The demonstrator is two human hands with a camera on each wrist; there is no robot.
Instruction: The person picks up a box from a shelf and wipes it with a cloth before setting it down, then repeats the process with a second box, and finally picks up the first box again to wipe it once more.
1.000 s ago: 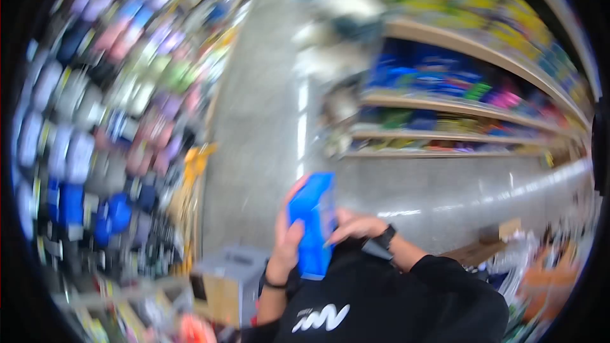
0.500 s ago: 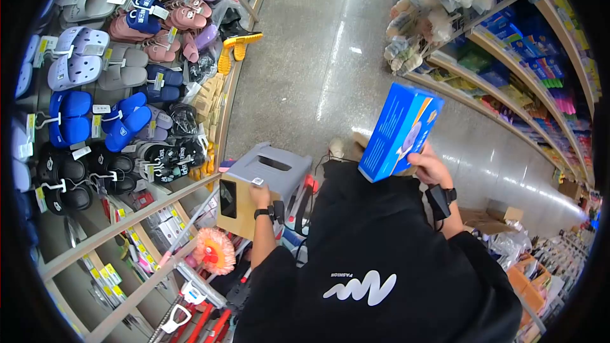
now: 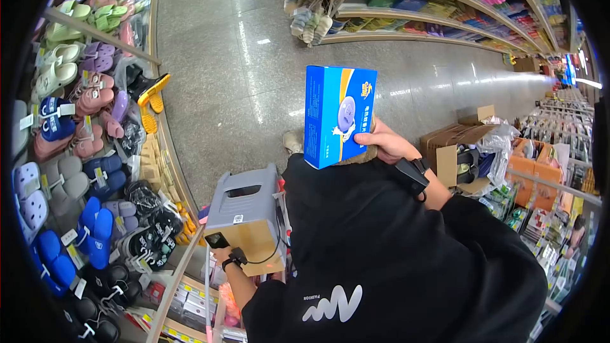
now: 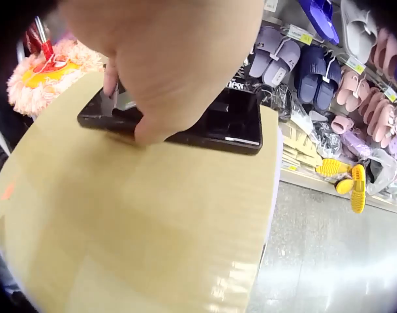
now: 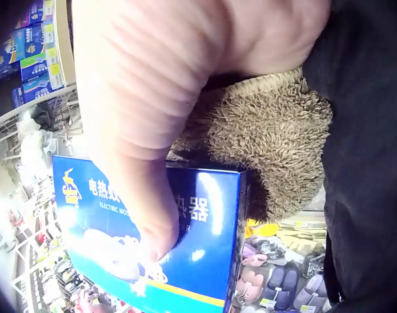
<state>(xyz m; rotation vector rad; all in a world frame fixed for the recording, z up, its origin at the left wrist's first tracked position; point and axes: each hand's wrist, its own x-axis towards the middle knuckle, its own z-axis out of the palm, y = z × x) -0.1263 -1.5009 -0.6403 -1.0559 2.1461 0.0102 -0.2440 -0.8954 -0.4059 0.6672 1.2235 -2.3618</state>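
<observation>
My right hand [image 3: 389, 143] grips a blue electric mosquito heater box [image 3: 340, 116], thumb across its printed front. In the right wrist view the thumb overlaps the lettering, and the fingers behind the box are hidden. Low on the left, my left hand [image 3: 223, 255] is at a black phone [image 3: 216, 241]. The phone lies on a cardboard panel [image 4: 133, 222] beside a grey plastic stool [image 3: 244, 194] with a slot in its top. In the left wrist view thumb and fingers pinch the phone's edges, and the hand covers its middle.
Racks of slippers [image 3: 95, 232] line the left side. Stocked shelves [image 3: 438, 9] and hanging bundles [image 3: 311, 13] stand across the grey floor [image 3: 210, 76]. An opened carton [image 3: 448, 149] and an orange bin [image 3: 537, 168] are at right. A brown fluffy piece [image 5: 263, 137] sits behind the blue box.
Both hands held the blue box at first. The left hand let go, went to the stool's edge, then to the phone, which it now pinches. The right hand kept the box. The view turned right.
</observation>
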